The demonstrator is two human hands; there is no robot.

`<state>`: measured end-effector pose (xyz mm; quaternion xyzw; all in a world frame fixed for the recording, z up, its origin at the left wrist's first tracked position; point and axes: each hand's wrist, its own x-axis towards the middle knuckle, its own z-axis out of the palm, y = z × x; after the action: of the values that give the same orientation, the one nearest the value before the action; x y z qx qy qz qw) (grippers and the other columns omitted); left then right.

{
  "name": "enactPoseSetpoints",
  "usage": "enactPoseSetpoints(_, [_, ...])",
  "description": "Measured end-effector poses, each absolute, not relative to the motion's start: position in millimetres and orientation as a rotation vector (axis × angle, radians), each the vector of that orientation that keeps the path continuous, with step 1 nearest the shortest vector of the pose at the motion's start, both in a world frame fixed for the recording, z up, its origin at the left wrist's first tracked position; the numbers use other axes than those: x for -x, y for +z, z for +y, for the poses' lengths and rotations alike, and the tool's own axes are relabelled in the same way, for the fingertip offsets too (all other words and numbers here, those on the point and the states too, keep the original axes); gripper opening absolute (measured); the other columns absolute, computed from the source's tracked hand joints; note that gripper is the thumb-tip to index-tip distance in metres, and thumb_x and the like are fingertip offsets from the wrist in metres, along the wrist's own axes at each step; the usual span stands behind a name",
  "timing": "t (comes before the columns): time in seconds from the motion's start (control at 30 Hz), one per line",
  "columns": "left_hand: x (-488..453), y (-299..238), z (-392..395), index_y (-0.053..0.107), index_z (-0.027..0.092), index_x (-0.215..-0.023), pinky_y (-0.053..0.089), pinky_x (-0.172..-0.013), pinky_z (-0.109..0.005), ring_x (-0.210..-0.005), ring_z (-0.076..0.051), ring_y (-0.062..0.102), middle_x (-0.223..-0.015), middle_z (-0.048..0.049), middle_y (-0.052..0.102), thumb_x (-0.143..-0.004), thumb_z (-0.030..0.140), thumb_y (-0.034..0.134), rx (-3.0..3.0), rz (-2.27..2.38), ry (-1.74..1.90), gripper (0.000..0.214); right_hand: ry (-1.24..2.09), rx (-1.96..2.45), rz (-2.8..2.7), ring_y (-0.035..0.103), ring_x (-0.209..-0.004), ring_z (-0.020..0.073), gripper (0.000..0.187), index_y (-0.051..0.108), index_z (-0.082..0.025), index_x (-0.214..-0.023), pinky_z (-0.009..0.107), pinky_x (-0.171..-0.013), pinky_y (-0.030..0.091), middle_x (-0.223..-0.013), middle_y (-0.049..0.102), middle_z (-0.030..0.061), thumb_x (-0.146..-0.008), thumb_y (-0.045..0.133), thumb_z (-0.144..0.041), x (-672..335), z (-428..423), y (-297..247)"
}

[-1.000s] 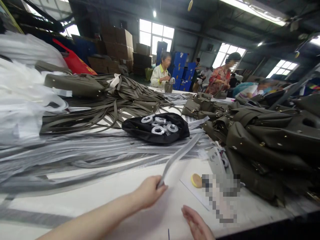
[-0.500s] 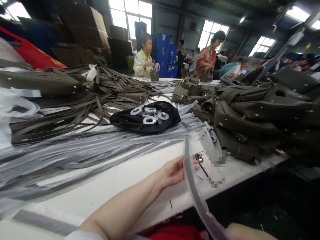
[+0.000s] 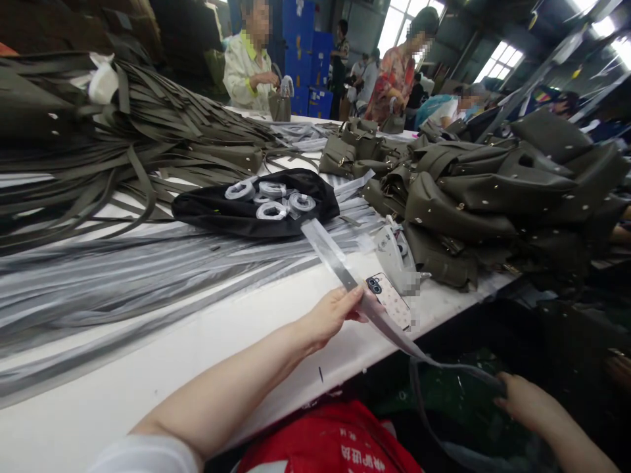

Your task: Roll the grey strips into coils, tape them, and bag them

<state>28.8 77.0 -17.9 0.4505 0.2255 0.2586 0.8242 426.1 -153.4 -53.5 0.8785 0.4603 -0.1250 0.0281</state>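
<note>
My left hand (image 3: 340, 310) pinches a long grey strap (image 3: 389, 330) in a clear plastic sleeve near its far end, above the white table. The flat end of the strap points up and away toward a black cloth bag (image 3: 217, 223). From my left hand the strap runs right, past the table edge, to my right hand (image 3: 522, 397), whose fingers are closed round it. Part of the strap hangs in a loop below, between the hands. Beyond my left hand lies a phone in a patterned pink case (image 3: 394, 303). Several wrapped strap coils (image 3: 272, 210) rest in the black bag.
Long sleeved straps (image 3: 123, 276) cover the table's left side, with dark olive straps (image 3: 162, 125) heaped behind. Olive handbags (image 3: 453, 184) are piled at the right. A small white device (image 3: 394, 253) stands beside the phone. Two co-workers (image 3: 246, 72) handle bags across the table.
My right hand has moved right and away from me, drawing the strap out past the table edge. The strap's far end has tipped to the left. The view has turned down and right.
</note>
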Motion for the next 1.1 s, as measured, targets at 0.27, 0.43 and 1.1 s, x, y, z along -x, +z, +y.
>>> enactPoseSetpoints(0.27, [-41,-59,7,0.069,0.011,-0.095,0.047,-0.064,-0.026,-0.063,-0.014,0.055,-0.080,-0.0083,0.067,-0.086,0.073,0.036,-1.253,0.315,0.165,0.070,-2.038,-2.680,1.923,0.059,-0.117,0.0296,0.057,0.057,-0.019,-0.130,0.044,-0.102,0.044,-0.125,0.065,0.0158,-0.087,0.056,-0.055,-218,-71,-7])
enactPoseSetpoints(0.43, [-39,-84,1,0.070,0.019,-0.093,0.048,-0.080,-0.029,-0.082,-0.019,0.062,-0.090,-0.0049,0.070,-0.082,0.033,0.057,-1.556,0.211,0.045,0.022,-2.446,-2.941,1.334,0.058,-0.052,0.0139,0.046,0.065,-0.016,-0.099,0.026,-0.053,0.048,-0.060,0.062,-0.0018,-0.087,0.056,-0.060,-177,-66,-17])
enactPoseSetpoints(1.1, [-41,-67,40,0.065,0.012,-0.101,0.046,-0.075,-0.028,-0.081,-0.017,0.061,-0.090,-0.0099,0.071,-0.086,0.069,0.036,-1.106,0.509,0.248,0.066,-1.751,-2.511,1.630,0.048,-0.041,0.0113,0.046,0.052,-0.021,-0.069,0.022,-0.045,0.036,-0.049,0.053,-0.0057,-0.097,0.036,-0.054,-190,-113,-25])
